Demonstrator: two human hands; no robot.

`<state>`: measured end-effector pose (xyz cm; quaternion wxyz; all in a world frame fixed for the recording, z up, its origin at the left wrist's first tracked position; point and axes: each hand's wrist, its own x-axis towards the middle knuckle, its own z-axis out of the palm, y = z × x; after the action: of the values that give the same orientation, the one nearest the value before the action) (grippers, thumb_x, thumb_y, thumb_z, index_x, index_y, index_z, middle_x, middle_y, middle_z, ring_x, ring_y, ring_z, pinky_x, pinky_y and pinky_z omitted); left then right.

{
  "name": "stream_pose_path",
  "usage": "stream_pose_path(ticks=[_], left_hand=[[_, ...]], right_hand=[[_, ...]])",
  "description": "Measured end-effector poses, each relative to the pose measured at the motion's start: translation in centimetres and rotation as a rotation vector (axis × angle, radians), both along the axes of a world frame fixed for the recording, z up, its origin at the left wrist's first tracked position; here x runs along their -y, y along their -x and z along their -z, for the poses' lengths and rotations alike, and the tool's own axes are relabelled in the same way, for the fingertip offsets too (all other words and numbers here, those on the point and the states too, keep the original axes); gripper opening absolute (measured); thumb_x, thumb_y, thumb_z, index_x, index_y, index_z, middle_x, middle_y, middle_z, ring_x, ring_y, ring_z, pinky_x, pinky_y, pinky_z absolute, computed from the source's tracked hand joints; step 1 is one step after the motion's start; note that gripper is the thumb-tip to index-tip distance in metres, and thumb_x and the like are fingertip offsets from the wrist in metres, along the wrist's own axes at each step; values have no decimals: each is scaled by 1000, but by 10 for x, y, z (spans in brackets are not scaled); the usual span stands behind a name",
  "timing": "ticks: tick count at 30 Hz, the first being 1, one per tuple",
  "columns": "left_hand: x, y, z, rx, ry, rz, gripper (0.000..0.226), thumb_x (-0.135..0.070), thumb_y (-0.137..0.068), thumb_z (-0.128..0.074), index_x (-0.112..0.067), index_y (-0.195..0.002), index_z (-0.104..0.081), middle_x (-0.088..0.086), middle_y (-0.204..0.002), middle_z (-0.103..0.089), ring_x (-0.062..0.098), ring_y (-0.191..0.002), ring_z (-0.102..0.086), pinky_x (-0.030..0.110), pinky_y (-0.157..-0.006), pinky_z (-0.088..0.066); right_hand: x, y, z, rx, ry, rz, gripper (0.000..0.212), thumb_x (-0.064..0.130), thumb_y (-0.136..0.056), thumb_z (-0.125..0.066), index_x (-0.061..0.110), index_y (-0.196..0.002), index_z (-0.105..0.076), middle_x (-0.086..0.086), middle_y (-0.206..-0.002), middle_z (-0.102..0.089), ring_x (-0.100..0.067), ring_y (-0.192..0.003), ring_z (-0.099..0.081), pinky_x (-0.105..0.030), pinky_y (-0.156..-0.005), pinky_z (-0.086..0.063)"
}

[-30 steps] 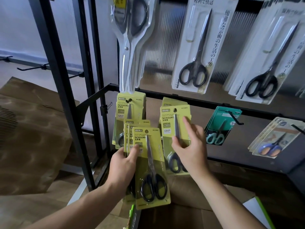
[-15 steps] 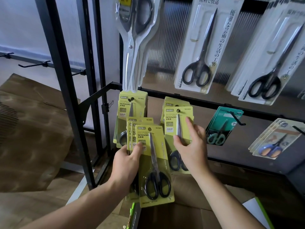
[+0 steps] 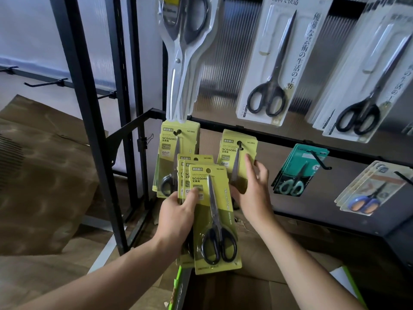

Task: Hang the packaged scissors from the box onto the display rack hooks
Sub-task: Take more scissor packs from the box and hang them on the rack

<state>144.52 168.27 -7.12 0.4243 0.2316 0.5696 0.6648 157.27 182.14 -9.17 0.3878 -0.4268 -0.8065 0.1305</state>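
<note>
My left hand (image 3: 176, 218) grips a fan of yellow packs (image 3: 215, 220), thumb on the front one. Up and right of it, hung packs (image 3: 230, 153) fill a hook (image 3: 240, 144). My right hand (image 3: 254, 193) presses them with straight fingers. I'd square the front pack's hole to the hook tip. Room between hands is tight; the box (image 3: 245, 291) sits below my wrists.

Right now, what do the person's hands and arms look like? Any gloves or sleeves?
No gloves, and no sleeves in view. The left hand and right hand are bare, without visible rings; both forearms are bare too, without a watch or bracelet.
</note>
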Motion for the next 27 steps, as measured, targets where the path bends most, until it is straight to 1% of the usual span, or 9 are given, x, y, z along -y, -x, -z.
stream_pose_path(ticks=[4, 8, 12, 14, 15, 18, 21, 24, 27], left_hand=[[-5, -3, 5, -28, 10, -4, 11, -35, -96, -56, -27, -97, -63, 1, -85, -75, 14, -70, -74, 29, -57, -60], [-6, -8, 8, -6, 24, 5, 11, -33, -97, -56, -25, -96, -63, 3, -80, -75, 17, -65, -73, 26, -50, -56], [-6, -13, 9, -27, 23, 9, 14, -32, -97, -56, -22, -93, -65, 0, -73, -75, 16, -64, -73, 25, -49, -55], [-8, -13, 12, -58, 26, -2, 15, -33, -97, -57, -22, -96, -66, 0, -79, -76, 15, -69, -74, 28, -55, -59], [-9, -13, 13, -71, 29, -8, 16, -34, -97, -57, -22, -98, -66, -1, -80, -76, 15, -72, -74, 30, -60, -60], [-11, -13, 13, -58, 23, -9, 21, -34, -96, -57, -17, -103, -67, 2, -82, -77, 18, -75, -74, 33, -63, -61], [-12, -13, 11, -41, 5, 21, 29, -39, -94, -58, -14, -107, -65, 4, -86, -77, 20, -79, -75, 36, -69, -61], [-13, -12, 13, -41, -2, 43, 37, -45, -94, -53, -15, -112, -66, 1, -98, -77, 18, -93, -73, 43, -87, -58], [-12, -13, 14, -54, 0, 65, 37, -43, -97, -49, -15, -114, -65, -1, -100, -76, 16, -95, -72, 41, -89, -58]], right_hand=[[-1, -10, 7, -2, 49, 20, 84, 10, -86, -71, 25, -153, -24, -11, -156, -22, -17, -126, -46, -19, -93, -42], [0, -19, 15, -44, 88, -14, 77, 11, -87, -70, 24, -151, -30, -8, -152, -29, -23, -137, -39, -30, -108, -39], [9, -21, 5, -136, 87, 29, 46, 19, -95, -59, 18, -139, -48, -3, -132, -47, -11, -114, -54, -16, -93, -46], [17, -19, -8, -187, 228, -44, 39, 28, -98, -53, 18, -135, -52, 1, -120, -56, -10, -106, -58, -13, -85, -46], [20, -18, -13, -195, 351, -105, 43, 35, -97, -53, 20, -137, -50, 5, -118, -59, -8, -106, -59, -12, -84, -45], [33, -14, -19, -113, 563, -249, 62, 52, -86, -65, 31, -140, -45, 18, -119, -61, -2, -111, -56, -25, -95, -46], [36, -11, -18, -160, 575, -230, 45, 44, -83, -72, 32, -124, -60, 16, -107, -70, -3, -101, -64, -37, -93, -54], [33, -13, -23, -266, 558, -143, 27, 28, -87, -71, 28, -112, -62, 11, -101, -69, -6, -97, -65, -27, -86, -53], [28, -16, -26, -322, 548, -119, 22, 17, -89, -68, 30, -104, -59, 11, -100, -68, -5, -96, -65, -27, -87, -53]])
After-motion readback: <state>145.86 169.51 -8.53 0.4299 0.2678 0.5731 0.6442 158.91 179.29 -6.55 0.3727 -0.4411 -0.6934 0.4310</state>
